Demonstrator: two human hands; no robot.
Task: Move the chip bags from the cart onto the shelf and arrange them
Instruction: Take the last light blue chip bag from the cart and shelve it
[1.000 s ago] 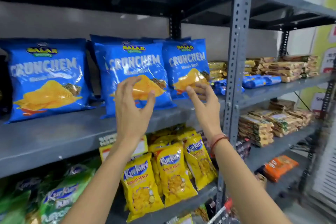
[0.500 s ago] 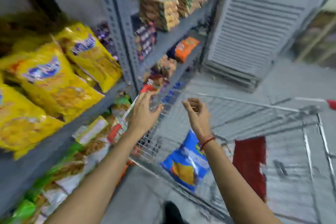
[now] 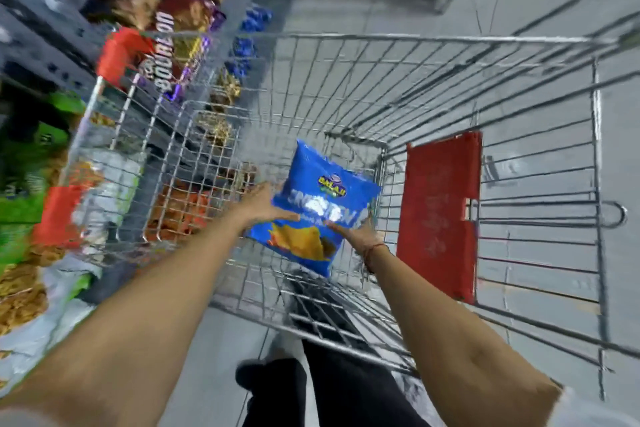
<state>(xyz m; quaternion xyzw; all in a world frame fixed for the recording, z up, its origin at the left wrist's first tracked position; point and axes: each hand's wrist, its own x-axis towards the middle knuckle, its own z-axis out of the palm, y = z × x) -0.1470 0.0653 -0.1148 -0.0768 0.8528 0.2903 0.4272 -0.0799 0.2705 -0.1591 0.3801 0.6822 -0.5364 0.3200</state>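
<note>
A single blue chip bag (image 3: 325, 198) with a yellow chip picture lies tilted inside the wire cart (image 3: 381, 39). Both my arms reach down into the basket. My left hand (image 3: 265, 208) presses on the bag's left edge, its fingers laid over the front. My right hand (image 3: 358, 236), with a red thread at the wrist, clasps the bag's lower right edge. The bag sits pinched between the two hands. The shelf with the other blue bags is out of view.
A red plastic flap (image 3: 440, 215) hangs on the cart's right inner wall. Lower shelves (image 3: 41, 21) on the left hold biscuit packs (image 3: 173, 45) and green snack packets (image 3: 24, 184). My dark trouser legs (image 3: 329, 385) stand by the cart's near end on the grey floor.
My view swung down from the shelf of blue bags to the cart. Both hands dropped from the shelf into the basket and closed on the blue bag.
</note>
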